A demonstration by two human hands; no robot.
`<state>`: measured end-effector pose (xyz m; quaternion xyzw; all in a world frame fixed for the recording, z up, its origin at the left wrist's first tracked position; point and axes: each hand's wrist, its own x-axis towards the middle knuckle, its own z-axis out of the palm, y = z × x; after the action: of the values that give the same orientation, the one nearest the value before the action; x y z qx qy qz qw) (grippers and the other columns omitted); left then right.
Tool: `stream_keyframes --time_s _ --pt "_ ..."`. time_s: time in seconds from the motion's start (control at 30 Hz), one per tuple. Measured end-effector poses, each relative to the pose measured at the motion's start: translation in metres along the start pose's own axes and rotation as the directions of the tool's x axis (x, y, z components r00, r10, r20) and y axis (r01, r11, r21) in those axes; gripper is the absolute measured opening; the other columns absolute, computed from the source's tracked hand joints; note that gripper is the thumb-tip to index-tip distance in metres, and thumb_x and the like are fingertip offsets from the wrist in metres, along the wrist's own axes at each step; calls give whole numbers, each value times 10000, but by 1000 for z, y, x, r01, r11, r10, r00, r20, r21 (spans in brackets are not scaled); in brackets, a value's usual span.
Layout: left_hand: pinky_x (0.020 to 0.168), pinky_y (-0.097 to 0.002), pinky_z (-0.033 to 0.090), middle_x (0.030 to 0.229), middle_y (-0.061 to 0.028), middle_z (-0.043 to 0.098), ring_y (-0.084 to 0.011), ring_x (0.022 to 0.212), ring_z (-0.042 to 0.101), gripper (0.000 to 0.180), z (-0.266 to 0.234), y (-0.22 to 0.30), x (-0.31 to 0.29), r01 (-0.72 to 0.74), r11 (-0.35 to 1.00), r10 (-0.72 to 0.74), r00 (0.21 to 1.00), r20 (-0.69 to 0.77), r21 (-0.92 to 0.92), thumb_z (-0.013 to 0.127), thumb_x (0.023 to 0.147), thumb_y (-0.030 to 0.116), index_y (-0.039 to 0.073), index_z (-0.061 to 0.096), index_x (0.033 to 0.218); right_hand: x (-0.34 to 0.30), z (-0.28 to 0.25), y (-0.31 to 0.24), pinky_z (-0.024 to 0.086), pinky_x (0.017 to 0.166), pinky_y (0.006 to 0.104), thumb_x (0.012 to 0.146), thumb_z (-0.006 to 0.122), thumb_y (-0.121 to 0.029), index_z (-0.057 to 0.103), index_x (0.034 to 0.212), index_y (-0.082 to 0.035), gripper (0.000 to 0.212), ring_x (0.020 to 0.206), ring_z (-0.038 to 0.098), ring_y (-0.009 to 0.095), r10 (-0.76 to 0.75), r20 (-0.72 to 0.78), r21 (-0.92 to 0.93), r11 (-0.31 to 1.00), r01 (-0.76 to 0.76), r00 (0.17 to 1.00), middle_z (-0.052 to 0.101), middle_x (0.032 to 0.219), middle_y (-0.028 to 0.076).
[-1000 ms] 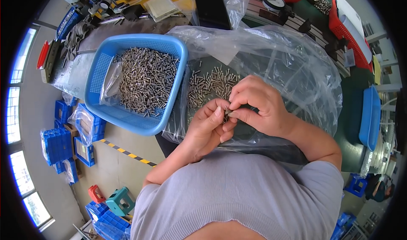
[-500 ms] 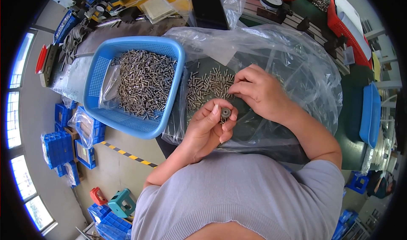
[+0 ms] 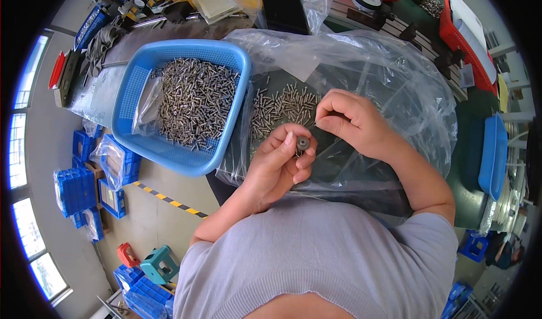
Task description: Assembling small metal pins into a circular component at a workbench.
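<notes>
Far left of the hands, bright windows [image 3: 22, 121] throw daylight onto a grey concrete floor [image 3: 152, 217] crossed by a yellow-and-black striped tape line [image 3: 169, 201]. Stacked blue plastic bins [image 3: 73, 192] sit below-left, by a teal plastic step stool [image 3: 160, 265] (a small red one beside it). A dark green workbench top [image 3: 466, 166] extends rightward.

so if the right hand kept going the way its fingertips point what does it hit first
Most likely the loose pile of small metal pins on the clear plastic sheet: the right hand has its fingertips curled leftward at the pile's edge. Depth is unclear, so it may pass just above them.
</notes>
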<state>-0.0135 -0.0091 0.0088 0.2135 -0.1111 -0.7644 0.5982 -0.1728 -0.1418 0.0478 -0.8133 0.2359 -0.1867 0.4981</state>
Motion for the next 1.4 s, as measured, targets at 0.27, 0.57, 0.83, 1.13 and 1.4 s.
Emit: stream_keyframes --time_s 0.27,0.57,0.83,1.13,1.4 --pt "564 -236 377 906 -69 544 -109 693 431 196 0 -1 1 35 999 -35 999 -16 17 529 959 249 81 523 1061 -5 7 -10 435 643 264 875 639 -151 579 840 -26 144 713 547 134 -27 65 190 982 14 998 567 777 32" --pt "558 -238 373 901 -63 553 -105 677 442 196 0 0 1 53 998 -53 999 -9 19 543 952 254 82 520 1043 -7 10 -13 433 625 258 864 649 -129 580 834 -25 129 701 549 136 -35 50 171 985 26 998 566 779 40" --pt "550 -235 368 884 -50 547 -98 665 443 201 1 2 1 63 998 -63 998 -26 9 554 945 255 79 517 1035 -6 14 -8 444 647 258 832 677 -110 586 840 -30 121 725 563 144 -56 56 137 989 47 997 565 820 47" --pt "527 -225 362 862 -43 544 -98 649 445 244 3 1 1 73 997 -73 997 -18 22 592 921 276 70 527 1035 -5 13 1 458 757 310 745 739 -83 614 906 -49 206 887 565 203 -278 21 10 961 278 960 565 963 68" --pt "506 -230 351 852 -44 539 -106 649 446 268 -3 -1 -1 92 995 -93 995 39 30 606 911 297 79 529 1048 -4 15 -3 456 746 315 727 756 -95 618 873 -64 203 855 560 209 -332 -2 21 943 332 943 574 909 54"
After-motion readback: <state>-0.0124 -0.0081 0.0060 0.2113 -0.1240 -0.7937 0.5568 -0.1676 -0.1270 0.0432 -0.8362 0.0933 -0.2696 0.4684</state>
